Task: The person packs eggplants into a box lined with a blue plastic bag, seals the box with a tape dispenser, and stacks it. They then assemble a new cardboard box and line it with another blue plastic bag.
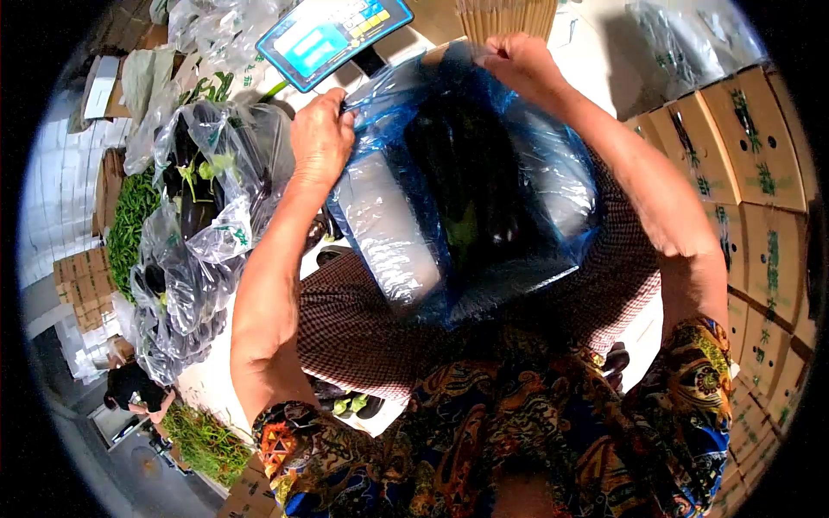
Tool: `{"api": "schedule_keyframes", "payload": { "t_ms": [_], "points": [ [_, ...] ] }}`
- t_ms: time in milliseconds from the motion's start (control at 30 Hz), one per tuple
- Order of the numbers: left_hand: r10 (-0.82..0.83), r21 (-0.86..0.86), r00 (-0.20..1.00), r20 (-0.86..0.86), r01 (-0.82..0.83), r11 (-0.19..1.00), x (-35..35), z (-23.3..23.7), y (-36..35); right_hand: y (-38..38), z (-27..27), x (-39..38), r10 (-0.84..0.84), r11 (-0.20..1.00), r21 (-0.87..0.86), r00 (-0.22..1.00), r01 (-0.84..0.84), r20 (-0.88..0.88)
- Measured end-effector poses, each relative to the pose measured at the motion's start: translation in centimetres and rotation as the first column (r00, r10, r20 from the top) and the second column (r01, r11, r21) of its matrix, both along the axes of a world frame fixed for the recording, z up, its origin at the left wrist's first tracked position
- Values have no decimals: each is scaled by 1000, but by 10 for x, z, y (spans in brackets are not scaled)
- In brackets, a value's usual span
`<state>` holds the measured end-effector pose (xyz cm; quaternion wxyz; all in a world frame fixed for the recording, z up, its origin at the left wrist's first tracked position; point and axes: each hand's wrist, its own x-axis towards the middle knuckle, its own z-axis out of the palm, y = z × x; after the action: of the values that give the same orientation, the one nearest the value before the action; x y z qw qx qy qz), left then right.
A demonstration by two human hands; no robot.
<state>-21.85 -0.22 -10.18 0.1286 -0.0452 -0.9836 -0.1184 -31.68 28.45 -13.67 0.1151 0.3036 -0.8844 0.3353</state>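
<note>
A blue translucent plastic bag (pixel 449 302) is spread over what looks like an open box in front of my body. Dark eggplants (pixel 466 173) lie close together inside it, and pale panels (pixel 389 233) show through the film on either side. My left hand (pixel 323 134) has its fingers curled on the bag's far left edge. At the far right edge, my right hand (pixel 524 65) pinches the film. Just beyond the bag stands a digital scale display (pixel 332 39) with a blue frame and yellow keys.
Clear bags of eggplants (pixel 194 224) crowd the left side, beside a heap of green peppers (pixel 134 216). Printed cartons (pixel 760 155) are stacked along the right. Another person (pixel 138 388) is at the lower left, near more peppers (pixel 203 440). Some eggplants (pixel 350 403) lie near my legs.
</note>
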Motion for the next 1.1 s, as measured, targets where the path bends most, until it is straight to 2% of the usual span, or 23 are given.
{"api": "schedule_keyframes", "payload": {
  "t_ms": [67,100,133,167,233,267,300,367,400,433,467,533,567,633,667,733,800,833,867,900,967,1033,1100],
  "points": [
    [34,107,999,10,-35,994,4,6,-11,6,18,6,60,997,53,997,-63,53],
    [66,165,994,82,-79,983,10,18,-11,10,29,16,84,993,80,993,-90,80],
    [7,284,990,140,-47,958,17,30,-9,16,24,23,177,983,48,983,-180,51],
    [-57,401,980,189,-24,916,25,37,-5,31,-14,29,301,949,-172,918,-262,259],
    [-314,244,919,239,256,935,48,31,5,37,7,79,129,992,-97,625,-86,770],
    [-471,77,822,321,473,878,63,13,10,34,19,93,155,840,296,724,-454,672],
    [-585,-71,692,423,669,740,73,-1,15,33,25,98,248,439,650,779,-620,576],
    [-575,85,712,403,597,798,82,-7,19,48,31,100,133,697,470,742,-542,657],
    [-571,162,718,398,558,814,84,-5,22,57,27,96,150,821,433,872,-373,465],
    [-426,399,847,316,289,870,80,3,21,63,22,89,121,919,338,960,-205,252],
    [-421,233,906,43,401,886,63,6,10,64,26,81,86,972,209,991,-106,105],
    [-52,257,998,19,45,965,55,18,-4,64,19,67,-152,958,247,988,148,-3],
    [-11,171,999,-40,18,985,50,11,-19,68,-1,54,-238,938,240,968,250,-76],
    [187,225,899,395,-293,929,47,5,-35,72,-16,34,-256,909,401,912,114,321],
    [177,363,854,489,-384,849,50,-1,-38,66,-13,35,-248,860,492,954,136,170],
    [102,564,752,651,-569,598,54,-10,-44,66,-1,41,-259,778,619,953,108,159],
    [79,514,743,665,-532,673,49,-7,-55,59,18,53,-223,721,689,965,67,140],
    [68,489,738,671,-510,707,48,-2,-59,58,22,57,-103,845,534,967,-39,233],
    [146,448,837,528,-420,789,51,4,-48,57,27,61,36,925,351,954,-145,299],
    [38,103,973,227,-63,993,49,0,-56,53,36,66,185,958,149,924,-246,334],
    [-84,41,990,111,80,996,53,3,-52,39,58,87,334,926,21,844,-377,421],
    [-136,489,862,489,-141,861,68,33,-18,25,54,101,434,901,-92,871,-424,229],
    [-344,628,681,646,-219,746,90,67,30,29,52,98,270,962,0,957,-272,108]
  ]
}}
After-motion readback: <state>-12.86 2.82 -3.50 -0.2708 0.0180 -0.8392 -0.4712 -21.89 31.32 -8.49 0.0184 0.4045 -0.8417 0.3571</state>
